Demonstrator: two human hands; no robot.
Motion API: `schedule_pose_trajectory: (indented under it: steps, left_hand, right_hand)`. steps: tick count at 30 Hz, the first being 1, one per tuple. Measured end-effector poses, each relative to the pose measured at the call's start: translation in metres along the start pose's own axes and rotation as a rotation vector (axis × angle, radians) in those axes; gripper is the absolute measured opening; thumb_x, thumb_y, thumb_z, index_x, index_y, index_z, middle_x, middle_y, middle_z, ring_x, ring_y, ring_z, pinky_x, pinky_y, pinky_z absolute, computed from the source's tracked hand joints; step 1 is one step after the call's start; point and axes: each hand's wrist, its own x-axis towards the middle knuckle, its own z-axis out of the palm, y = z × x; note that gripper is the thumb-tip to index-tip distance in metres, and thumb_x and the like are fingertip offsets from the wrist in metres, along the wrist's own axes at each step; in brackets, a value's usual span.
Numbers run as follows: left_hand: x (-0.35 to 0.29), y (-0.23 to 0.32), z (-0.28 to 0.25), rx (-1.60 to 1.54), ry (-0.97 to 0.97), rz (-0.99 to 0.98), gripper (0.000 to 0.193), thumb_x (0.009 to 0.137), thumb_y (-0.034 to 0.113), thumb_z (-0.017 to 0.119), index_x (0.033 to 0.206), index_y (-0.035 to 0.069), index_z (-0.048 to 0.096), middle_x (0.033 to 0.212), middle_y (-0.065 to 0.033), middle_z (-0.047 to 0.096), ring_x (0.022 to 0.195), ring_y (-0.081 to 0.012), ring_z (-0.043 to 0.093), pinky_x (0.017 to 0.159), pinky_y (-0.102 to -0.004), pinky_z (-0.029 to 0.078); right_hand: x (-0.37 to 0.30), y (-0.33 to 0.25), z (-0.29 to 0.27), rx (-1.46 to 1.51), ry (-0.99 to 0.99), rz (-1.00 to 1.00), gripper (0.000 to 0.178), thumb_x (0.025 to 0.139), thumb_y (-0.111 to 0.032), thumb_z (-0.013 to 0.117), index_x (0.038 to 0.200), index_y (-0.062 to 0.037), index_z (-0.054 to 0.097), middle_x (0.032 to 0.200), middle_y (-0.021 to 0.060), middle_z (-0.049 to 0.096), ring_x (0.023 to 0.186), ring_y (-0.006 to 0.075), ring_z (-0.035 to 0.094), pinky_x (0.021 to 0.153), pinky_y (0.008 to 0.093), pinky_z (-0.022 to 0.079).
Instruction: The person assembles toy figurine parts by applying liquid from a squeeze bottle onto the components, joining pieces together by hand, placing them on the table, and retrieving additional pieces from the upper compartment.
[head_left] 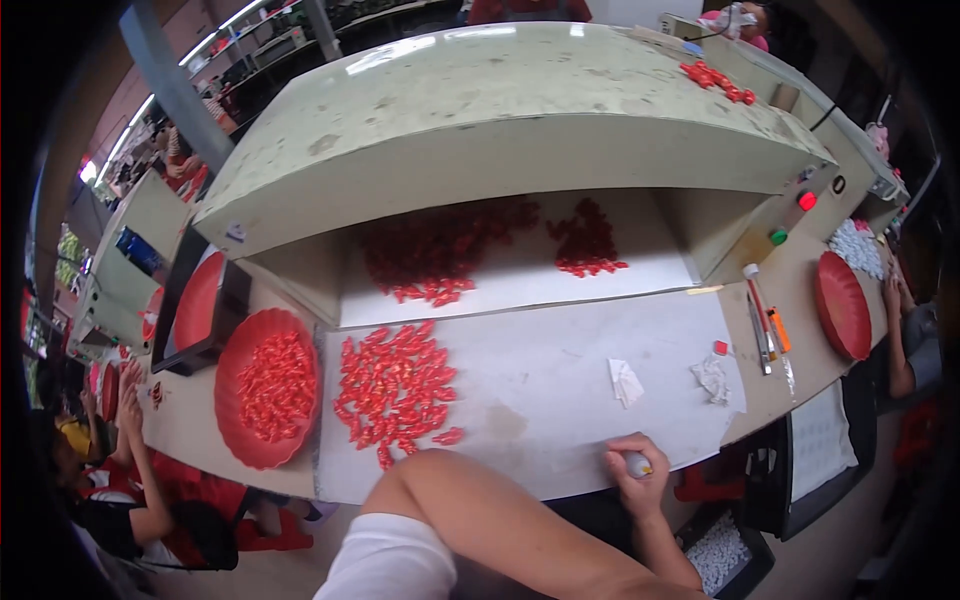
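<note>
My bare left arm reaches in from the lower edge, bent at the elbow beside the red pieces. Its forearm crosses to the lower right, and the left hand is out of the picture. At the front edge of the white work sheet, my right hand is closed around a small greyish-white rounded thing with a yellow mark; the fingers hide most of it. Small glossy red pieces lie spread out on the sheet's left side. A crumpled white tissue and a folded white piece lie beyond the right hand.
A pale hooded box spans the back, with dark red heaps inside. At left stands a red bowl of red pieces. An orange cutter and a red-handled brush lie right. Other people sit at both sides.
</note>
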Motion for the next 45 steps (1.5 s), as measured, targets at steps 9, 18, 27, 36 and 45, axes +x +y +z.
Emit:
schedule_pose_trajectory:
  steps: [9,18,27,36,45]
  left_hand:
    - [-0.153,0.17,0.007,1.915,1.4,-0.394,0.022,0.081,0.023,0.053,0.09,0.004,0.062,0.085,-0.0086,0.062,0.077,-0.0121,0.056,0.071,-0.0276,0.044]
    - [-0.228,0.253,-0.011,2.833,2.01,-0.607,0.021,0.081,0.016,0.044,0.091,0.006,0.059,0.105,-0.0162,0.052,0.101,-0.0303,0.048,0.086,-0.037,0.038]
    - [-0.226,0.256,-0.003,2.69,2.102,-0.5,0.023,0.083,0.019,0.043,0.094,0.006,0.057,0.107,-0.0165,0.051,0.101,-0.0272,0.047,0.087,-0.0359,0.036]
    - [-0.264,0.21,0.011,3.221,1.546,-0.532,0.014,0.071,0.007,0.059,0.085,0.008,0.054,0.081,-0.0128,0.051,0.079,-0.0305,0.052,0.068,-0.0389,0.043]
    - [-0.23,0.16,0.038,2.919,1.728,-0.556,0.018,0.071,0.014,0.063,0.083,0.005,0.053,0.077,-0.0117,0.053,0.067,-0.0268,0.056,0.059,-0.0365,0.045]
  right_hand:
    - [0.002,0.001,-0.001,0.015,-0.012,-0.002,0.009,0.069,0.004,0.061,0.077,0.0012,0.059,0.072,0.0091,0.059,0.065,0.014,0.055,0.062,0.0226,0.043]
    - [-0.005,-0.002,0.001,-0.039,0.003,-0.018,0.008,0.069,0.0,0.063,0.076,0.0012,0.059,0.071,0.0081,0.059,0.066,0.0132,0.055,0.062,0.0226,0.042]
    - [0.008,-0.005,0.003,-0.033,-0.027,0.008,0.009,0.072,0.0,0.06,0.081,0.0005,0.06,0.075,0.0085,0.06,0.07,0.0143,0.058,0.065,0.0232,0.044]
    - [-0.005,-0.003,0.003,-0.024,-0.024,-0.034,0.009,0.073,-0.004,0.061,0.081,0.0001,0.061,0.077,0.0073,0.061,0.071,0.0136,0.058,0.065,0.023,0.043]
    - [-0.005,0.002,0.001,0.003,-0.009,-0.09,0.009,0.073,-0.004,0.062,0.08,0.0002,0.061,0.074,0.0069,0.061,0.068,0.0123,0.057,0.063,0.0223,0.043]
